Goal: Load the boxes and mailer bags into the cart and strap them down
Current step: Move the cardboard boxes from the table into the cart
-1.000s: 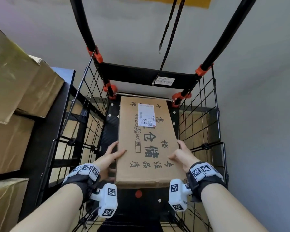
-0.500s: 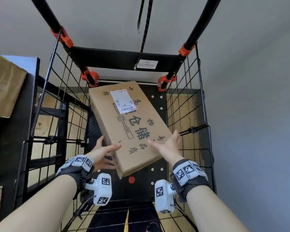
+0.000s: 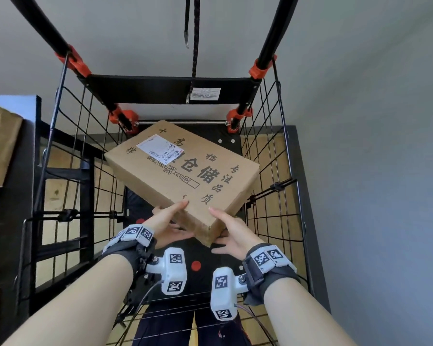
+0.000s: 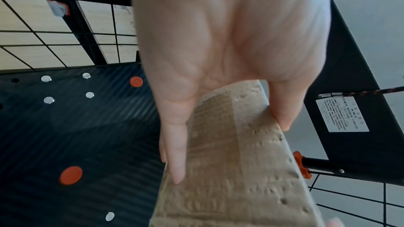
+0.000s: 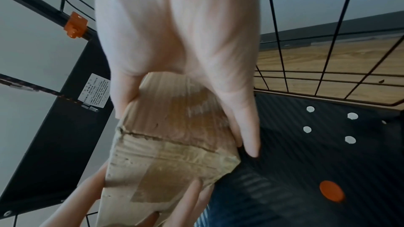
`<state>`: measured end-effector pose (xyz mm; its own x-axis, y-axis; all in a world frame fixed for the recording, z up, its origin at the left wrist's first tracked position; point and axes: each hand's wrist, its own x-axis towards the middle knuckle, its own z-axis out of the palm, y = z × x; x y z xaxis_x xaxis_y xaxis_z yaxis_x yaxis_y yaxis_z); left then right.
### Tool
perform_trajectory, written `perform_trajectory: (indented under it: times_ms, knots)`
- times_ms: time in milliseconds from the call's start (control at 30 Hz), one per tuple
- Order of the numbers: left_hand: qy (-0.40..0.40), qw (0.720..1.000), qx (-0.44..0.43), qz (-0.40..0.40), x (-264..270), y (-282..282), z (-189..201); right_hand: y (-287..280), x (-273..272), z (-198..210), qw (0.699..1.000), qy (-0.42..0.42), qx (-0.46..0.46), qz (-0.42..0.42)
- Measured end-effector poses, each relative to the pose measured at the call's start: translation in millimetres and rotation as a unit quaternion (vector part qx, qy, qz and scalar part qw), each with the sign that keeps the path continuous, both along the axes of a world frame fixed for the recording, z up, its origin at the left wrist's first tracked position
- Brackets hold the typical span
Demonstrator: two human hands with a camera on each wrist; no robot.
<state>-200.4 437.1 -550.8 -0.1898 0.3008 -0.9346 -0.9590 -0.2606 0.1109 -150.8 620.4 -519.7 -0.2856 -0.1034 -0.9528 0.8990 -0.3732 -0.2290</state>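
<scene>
A flat brown cardboard box [image 3: 183, 171] with black printed characters and a white shipping label sits skewed inside the black wire cart [image 3: 268, 156]. Its far end points down toward the cart floor [image 3: 158, 203]; its near corner is raised. My left hand [image 3: 169, 221] grips the box's near left edge, thumb on top and fingers underneath. Around the near corner my right hand [image 3: 225, 228] holds on in the same way. The left wrist view shows the box's edge [image 4: 229, 161] pinched between thumb and fingers. In the right wrist view, the taped corner [image 5: 170, 144] shows between my fingers.
A black bungee cord [image 3: 195, 46] with a metal hook hangs down over the cart's back panel [image 3: 160, 88]. More cardboard boxes [image 3: 0, 141] lie on a black rack [image 3: 35, 196] to the left. A grey wall closes the right side.
The box has turned from lengthwise to diagonal in the cart. My hands have slid from its two sides to its near corner, closer together.
</scene>
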Motion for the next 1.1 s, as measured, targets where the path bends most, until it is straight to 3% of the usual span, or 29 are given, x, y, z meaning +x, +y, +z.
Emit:
perform_trajectory:
  times_ms: [133, 233, 367, 500, 700, 967, 1100]
  knots:
    - [0.016, 0.997, -0.010, -0.079, -6, 1, 1, 7, -1, -6, 0.999, 0.019, 0.031, -0.040]
    - [0.029, 0.995, -0.055, -0.073, -10, -8, 6, 17, 1, -8, 0.998, 0.019, 0.045, -0.025]
    - [0.075, 0.980, -0.176, -0.051, -17, -31, 5, 28, 2, -8, 0.997, 0.018, 0.076, 0.005]
    - [0.106, 0.940, -0.318, -0.064, -27, -56, 5, 36, 4, -7, 0.994, 0.025, 0.103, 0.027]
    - [0.116, 0.858, -0.489, -0.103, -36, -72, 6, 49, 2, 3, 0.988, 0.054, 0.129, 0.072]
    - [0.093, 0.822, -0.548, -0.125, -41, -81, -1, 49, -3, 24, 0.984, 0.039, 0.153, 0.086]
    - [0.074, 0.832, -0.513, -0.198, -44, -92, -23, 53, -4, 29, 0.980, 0.038, 0.180, 0.080]
